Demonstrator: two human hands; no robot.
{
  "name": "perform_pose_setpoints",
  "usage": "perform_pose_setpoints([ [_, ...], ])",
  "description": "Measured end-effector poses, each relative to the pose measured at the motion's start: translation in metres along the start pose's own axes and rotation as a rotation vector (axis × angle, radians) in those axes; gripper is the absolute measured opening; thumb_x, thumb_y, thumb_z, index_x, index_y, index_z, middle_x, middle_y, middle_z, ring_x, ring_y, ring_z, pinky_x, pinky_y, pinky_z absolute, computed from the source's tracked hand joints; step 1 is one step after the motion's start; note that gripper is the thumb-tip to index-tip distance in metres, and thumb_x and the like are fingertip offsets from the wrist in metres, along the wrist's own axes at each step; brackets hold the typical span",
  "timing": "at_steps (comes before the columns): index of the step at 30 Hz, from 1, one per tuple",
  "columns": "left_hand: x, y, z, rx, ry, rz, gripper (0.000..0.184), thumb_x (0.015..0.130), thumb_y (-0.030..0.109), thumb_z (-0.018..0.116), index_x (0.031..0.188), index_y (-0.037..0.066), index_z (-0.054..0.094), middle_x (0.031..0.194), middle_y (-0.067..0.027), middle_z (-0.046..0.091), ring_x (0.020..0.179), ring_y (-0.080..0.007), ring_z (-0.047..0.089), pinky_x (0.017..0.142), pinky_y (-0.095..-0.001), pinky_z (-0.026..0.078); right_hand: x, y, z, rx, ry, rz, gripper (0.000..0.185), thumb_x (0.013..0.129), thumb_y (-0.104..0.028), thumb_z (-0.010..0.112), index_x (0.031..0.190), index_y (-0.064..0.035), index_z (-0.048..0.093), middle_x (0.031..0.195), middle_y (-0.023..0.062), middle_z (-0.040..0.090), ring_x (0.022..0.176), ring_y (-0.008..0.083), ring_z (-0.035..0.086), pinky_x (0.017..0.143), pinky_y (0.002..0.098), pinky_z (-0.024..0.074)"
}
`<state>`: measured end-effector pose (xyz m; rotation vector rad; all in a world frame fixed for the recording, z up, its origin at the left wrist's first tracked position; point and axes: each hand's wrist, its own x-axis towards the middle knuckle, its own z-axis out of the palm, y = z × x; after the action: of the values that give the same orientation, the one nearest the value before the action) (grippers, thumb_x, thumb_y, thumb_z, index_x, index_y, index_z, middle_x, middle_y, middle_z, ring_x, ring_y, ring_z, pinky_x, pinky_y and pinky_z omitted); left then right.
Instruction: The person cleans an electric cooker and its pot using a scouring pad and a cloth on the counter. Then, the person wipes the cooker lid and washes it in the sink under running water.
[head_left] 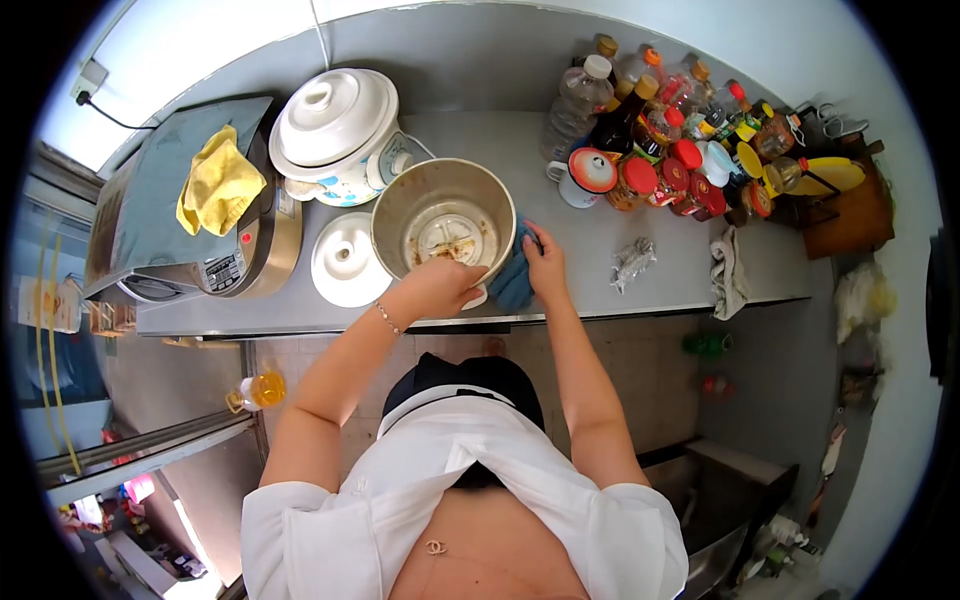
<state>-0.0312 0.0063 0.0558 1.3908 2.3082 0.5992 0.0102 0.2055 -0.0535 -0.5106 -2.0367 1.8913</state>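
Left hand (440,287) grips round, brown-stained grey metal pot (440,192) at near side; right hand (545,262) clasps crumpled blue cloth (512,282).

Grey countertop (590,280), loaded at both ends.
A push-button appliance (275,238), a white lidded crock (338,140) and a white lid (350,265) are set at left; bottles (578,103), jars (670,185) and an enamel mug (584,180) are clustered at right, near crumpled plastic (632,263) and a rag (729,275). The pot (398,215) seems supported too.

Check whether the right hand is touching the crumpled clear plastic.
Apart: the head view shows grey countertop between the right hand and the crumpled clear plastic.
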Motion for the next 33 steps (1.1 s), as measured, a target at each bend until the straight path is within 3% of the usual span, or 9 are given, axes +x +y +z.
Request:
perform_pose_setpoints([
  [5,0.000,0.000,-0.005,0.104,-0.138,-0.085,0.035,0.081,0.023,0.056,0.110,0.005,0.053,0.072,-0.0189,0.058,0.068,-0.0357,0.057,0.061,-0.0429,0.044,0.005,0.017,-0.032,0.095,0.204,0.099,0.029,0.084,-0.010,0.054,0.113,-0.0062,0.056,0.101,0.0114,0.058,0.091,0.0161,0.053,0.077,0.0233,0.0413],
  [10,0.009,0.012,-0.010,0.087,-0.230,-0.103,0.058,0.076,0.030,0.062,0.120,-0.002,0.040,0.078,-0.0220,0.059,0.074,-0.0380,0.058,0.062,-0.0412,0.046,0.029,0.013,-0.069,-0.517,0.199,-0.342,0.040,0.078,-0.020,0.061,0.116,-0.0106,0.054,0.121,0.0172,0.047,0.110,0.0257,0.046,0.089,0.0384,0.0351],
  [11,0.017,0.016,-0.001,-0.025,-0.066,-0.076,0.070,0.074,0.033,0.064,0.122,-0.006,0.032,0.080,-0.0248,0.058,0.077,-0.0411,0.057,0.066,-0.0425,0.046,0.029,0.007,-0.075,-0.711,0.256,-0.425,0.042,0.076,-0.022,0.062,0.116,-0.0116,0.054,0.125,0.0182,0.044,0.114,0.0274,0.043,0.091,0.0420,0.0328],
  [14,0.053,0.023,0.027,-0.106,0.159,-0.352,0.066,0.078,0.028,0.059,0.125,-0.007,0.027,0.077,-0.0254,0.059,0.074,-0.0409,0.058,0.068,-0.0448,0.046,0.024,0.024,-0.104,-1.004,0.710,-0.031,0.046,0.073,-0.026,0.063,0.117,-0.0137,0.053,0.128,0.0169,0.042,0.120,0.0289,0.037,0.095,0.0477,0.0262],
  [17,0.081,0.000,0.045,-0.135,0.187,-0.406,0.064,0.078,0.019,0.054,0.128,-0.008,0.024,0.075,-0.0281,0.058,0.073,-0.0430,0.057,0.068,-0.0465,0.046,0.011,0.018,-0.130,-1.054,0.881,0.153,0.042,0.073,-0.024,0.063,0.114,-0.0142,0.055,0.128,0.0151,0.042,0.121,0.0279,0.036,0.094,0.0457,0.0290],
  [20,0.072,0.002,0.037,-0.173,0.227,-0.334,0.061,0.078,0.012,0.050,0.130,-0.006,0.024,0.075,-0.0287,0.057,0.074,-0.0432,0.056,0.068,-0.0465,0.045,0.013,0.075,-0.167,-1.128,0.455,0.031,0.040,0.074,-0.020,0.062,0.113,-0.0131,0.055,0.128,0.0127,0.044,0.120,0.0274,0.037,0.093,0.0438,0.0308],
  [23,0.052,0.013,0.016,-0.299,0.197,-0.265,0.047,0.080,0.011,0.052,0.124,0.003,0.037,0.089,-0.0241,0.059,0.084,-0.0409,0.055,0.076,-0.0417,0.043,0.015,0.091,-0.179,-1.124,0.379,-0.094,0.037,0.076,-0.012,0.060,0.112,-0.0116,0.054,0.120,0.0127,0.050,0.111,0.0278,0.046,0.088,0.0382,0.0381],
  [29,0.031,0.013,-0.005,-0.354,0.117,-0.175,0.041,0.081,0.011,0.053,0.121,0.003,0.043,0.084,-0.0182,0.058,0.073,-0.0312,0.054,0.073,-0.0346,0.042,0.028,0.009,-0.121,0.039,0.154,-0.128,0.025,0.082,-0.005,0.056,0.107,-0.0033,0.053,0.094,0.0047,0.059,0.083,0.0125,0.055,0.072,0.0224,0.0444],
  [33,0.019,0.014,-0.024,-0.532,0.195,-0.221,0.030,0.084,0.010,0.053,0.113,0.002,0.051,0.069,-0.0024,0.050,0.063,-0.0086,0.042,0.060,-0.0246,0.038,0.019,-0.047,-0.065,0.314,-0.060,-0.084,0.023,0.084,-0.006,0.055,0.107,-0.0014,0.053,0.093,0.0020,0.057,0.083,0.0068,0.051,0.074,0.0203,0.0425],
])
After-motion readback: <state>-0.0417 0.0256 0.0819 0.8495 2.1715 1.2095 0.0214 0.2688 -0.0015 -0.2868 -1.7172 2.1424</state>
